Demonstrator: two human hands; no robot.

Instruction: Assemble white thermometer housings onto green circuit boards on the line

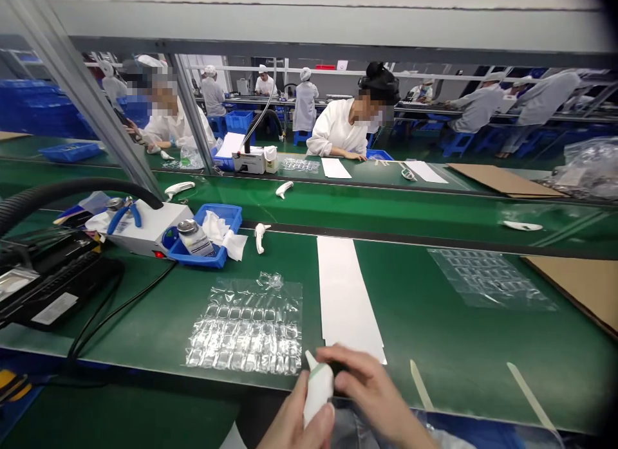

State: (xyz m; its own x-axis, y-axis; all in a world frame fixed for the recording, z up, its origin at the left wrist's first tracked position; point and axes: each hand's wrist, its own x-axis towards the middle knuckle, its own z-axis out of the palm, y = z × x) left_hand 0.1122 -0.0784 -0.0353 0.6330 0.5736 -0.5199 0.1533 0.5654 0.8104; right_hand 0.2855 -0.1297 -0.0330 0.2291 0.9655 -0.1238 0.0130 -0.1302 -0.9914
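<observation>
My left hand point(295, 424) is closed round a small white plastic part point(317, 388) at the bottom centre, thumb pressed on its lower end. My right hand point(374, 392) curls over the top of the same part, fingers bent against it. Both hands hover just in front of the green table's near edge point(434, 320). A clear plastic blister tray point(248, 330) with several small cells lies just left of the hands. A long white paper strip point(345, 294) lies straight ahead of them.
A blue bin point(207, 233) with a bottle and tissue stands at the back left beside a white box point(145, 230) and a black device point(43, 282) with a hose. White parts lie on the conveyor. Another clear tray point(487, 278) and cardboard point(579, 288) sit right. Workers in white sit opposite.
</observation>
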